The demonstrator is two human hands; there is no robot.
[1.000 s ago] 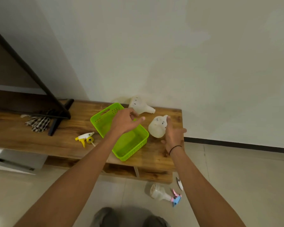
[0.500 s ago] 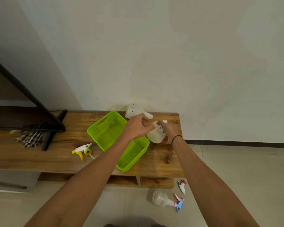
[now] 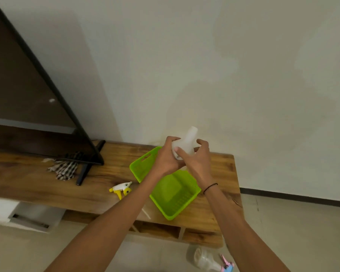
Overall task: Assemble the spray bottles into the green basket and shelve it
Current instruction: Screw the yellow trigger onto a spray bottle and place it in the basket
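A white spray bottle without a head (image 3: 189,139) is held up, neck pointing up, over the far end of the green basket (image 3: 175,195). My left hand (image 3: 165,158) grips its left side and my right hand (image 3: 199,160) its right side. The basket lies empty on the right part of the wooden bench (image 3: 47,187). A yellow and white spray head (image 3: 121,189) lies on the bench just left of the basket. My hands hide whatever is behind them.
A clear bottle with a pink and blue spray head (image 3: 206,260) lies on the floor below the bench's right end. A checked cloth (image 3: 64,169) and a TV stand foot (image 3: 84,169) sit to the left. The wall runs close behind.
Both hands closed around the white bottle and lifted it off the bench, turning it neck up above the basket. The camera moved closer.
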